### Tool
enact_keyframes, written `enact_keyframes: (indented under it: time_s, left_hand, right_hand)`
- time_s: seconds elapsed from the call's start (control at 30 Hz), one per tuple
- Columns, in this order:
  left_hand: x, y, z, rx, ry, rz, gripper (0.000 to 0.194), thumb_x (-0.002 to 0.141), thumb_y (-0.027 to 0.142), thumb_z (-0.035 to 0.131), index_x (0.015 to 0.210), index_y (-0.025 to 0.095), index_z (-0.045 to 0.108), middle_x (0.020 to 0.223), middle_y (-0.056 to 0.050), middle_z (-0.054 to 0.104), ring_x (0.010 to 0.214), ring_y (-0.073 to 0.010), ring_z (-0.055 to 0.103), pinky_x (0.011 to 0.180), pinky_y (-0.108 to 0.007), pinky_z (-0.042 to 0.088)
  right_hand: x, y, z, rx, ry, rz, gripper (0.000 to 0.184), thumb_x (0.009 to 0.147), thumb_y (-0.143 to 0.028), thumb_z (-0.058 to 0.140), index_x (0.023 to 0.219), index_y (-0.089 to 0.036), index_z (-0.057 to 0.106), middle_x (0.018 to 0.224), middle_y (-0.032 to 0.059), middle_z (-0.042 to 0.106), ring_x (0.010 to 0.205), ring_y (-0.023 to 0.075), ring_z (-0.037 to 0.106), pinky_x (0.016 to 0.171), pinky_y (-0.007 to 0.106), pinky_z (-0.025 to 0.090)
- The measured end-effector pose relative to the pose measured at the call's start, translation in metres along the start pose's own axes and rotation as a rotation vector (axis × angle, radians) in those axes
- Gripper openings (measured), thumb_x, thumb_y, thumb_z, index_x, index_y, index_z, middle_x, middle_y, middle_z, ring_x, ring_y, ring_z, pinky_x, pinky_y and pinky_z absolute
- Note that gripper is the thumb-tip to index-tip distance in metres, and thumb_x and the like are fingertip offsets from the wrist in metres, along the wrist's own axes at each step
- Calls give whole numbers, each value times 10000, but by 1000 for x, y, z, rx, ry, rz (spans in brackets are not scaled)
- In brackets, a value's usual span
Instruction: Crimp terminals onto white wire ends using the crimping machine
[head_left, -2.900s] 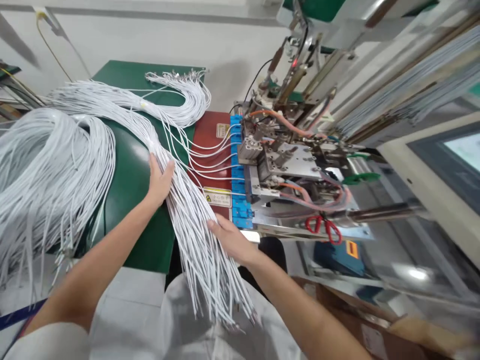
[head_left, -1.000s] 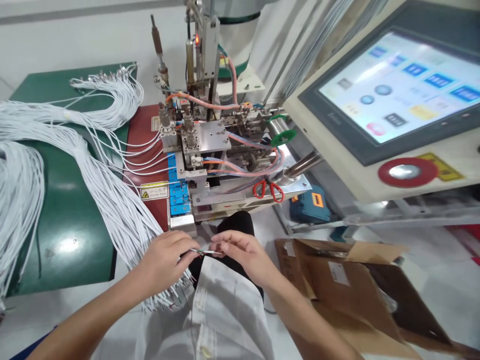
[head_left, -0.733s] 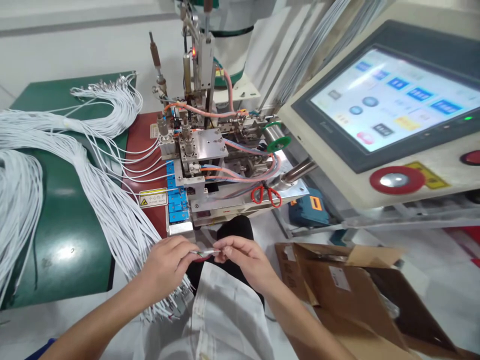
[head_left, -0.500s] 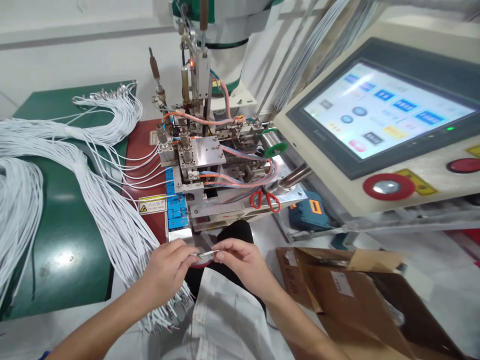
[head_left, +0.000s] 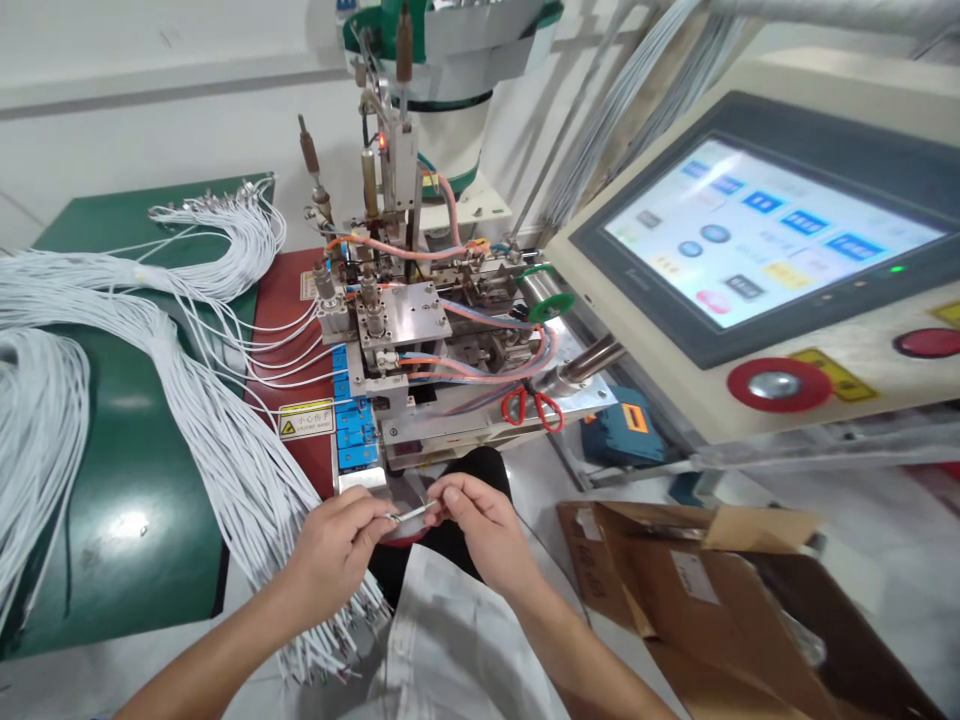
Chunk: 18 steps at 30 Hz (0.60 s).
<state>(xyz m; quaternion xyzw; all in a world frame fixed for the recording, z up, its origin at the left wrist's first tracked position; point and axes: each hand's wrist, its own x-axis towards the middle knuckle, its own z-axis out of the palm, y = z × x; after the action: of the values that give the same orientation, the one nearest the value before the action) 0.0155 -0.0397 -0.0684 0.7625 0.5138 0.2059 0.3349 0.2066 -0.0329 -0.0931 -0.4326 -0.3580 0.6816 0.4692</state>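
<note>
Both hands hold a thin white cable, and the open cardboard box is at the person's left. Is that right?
Not quite: the head view shows the open cardboard box at the person's right, not left. The rest stands: the left hand and right hand both hold the thin white cable.

Open cardboard box (head_left: 664, 590), red-handled scissors (head_left: 537, 402), blue case (head_left: 616, 432)

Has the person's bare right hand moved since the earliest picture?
Yes, rightward in the view: against the row of blue rectangular blocks, the bare right hand first reached to its left; now it is wholly to its right.
</note>
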Motion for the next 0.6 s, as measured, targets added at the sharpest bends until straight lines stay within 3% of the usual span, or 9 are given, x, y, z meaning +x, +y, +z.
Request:
enact_keyframes:
  time_s: [0.33,0.6]
  left_hand:
    - [5,-3,-2,-110,-20,-74,235,889,291,405,867,205,622,773,-20,592,715,-129,561,653,-239,440]
    - [5,-2,-3,-110,7,-32,217,883,266,419,844,201,622,737,-15,594,679,-125,560,624,-233,451]
  right_hand:
    - [1,-4,5,22,42,72,235,655,-377,694,726,-159,641,582,-9,604,551,103,535,565,238,434]
    - [2,-8,16,5,59,109,281,691,-421,648,655,-155,565,564,-19,560,525,94,493,536,233,426]
